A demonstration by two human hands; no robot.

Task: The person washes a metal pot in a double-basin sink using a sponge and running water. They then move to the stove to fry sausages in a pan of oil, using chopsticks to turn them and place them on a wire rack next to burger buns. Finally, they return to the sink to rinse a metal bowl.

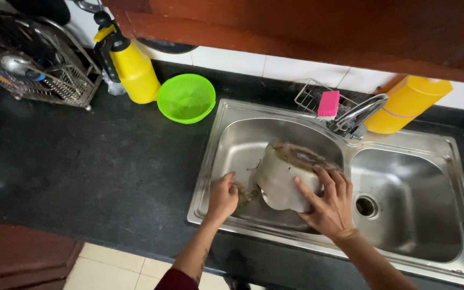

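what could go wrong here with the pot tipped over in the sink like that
The right hand alone steadies the tilted pot, fingers spread on its side; if that side is slick it may slip and bang into the sink. The left hand works a scrubber near the pot's rim, so knuckles might scrape it. The burnt patch on the pot's base may shed grime into the basin.

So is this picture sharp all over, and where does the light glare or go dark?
Head view: mostly sharp; the left hand looks slightly soft against the tilted, scorched-bottom metal pot that the right hand steadies. Soft glare shows on the steel double sink walls and the curved tap. The black stone counter goes dark toward the left edge, and lines bow slightly at the frame edges.
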